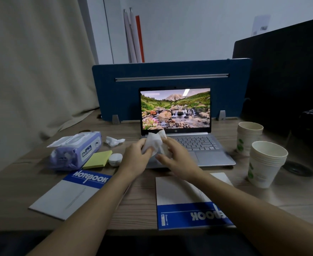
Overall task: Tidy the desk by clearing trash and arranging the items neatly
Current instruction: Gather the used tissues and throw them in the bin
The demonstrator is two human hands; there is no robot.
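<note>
White tissue [154,143] in both hands, seemingly hiding laptop [189,143] keys.

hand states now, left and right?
Left hand: holding the tissue.
Right hand: also gripping the tissue, fingers curled on it.

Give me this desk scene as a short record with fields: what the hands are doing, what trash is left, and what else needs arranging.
hands: left hand and right hand both grip a crumpled white tissue above the laptop
loose trash: crumpled tissue beside the wet wipes pack
stationery: yellow sticky notes; left notebook; right notebook, turned the other way
cups: two paper cup stacks, far and near
small item: white round object, unclear what it is
</note>
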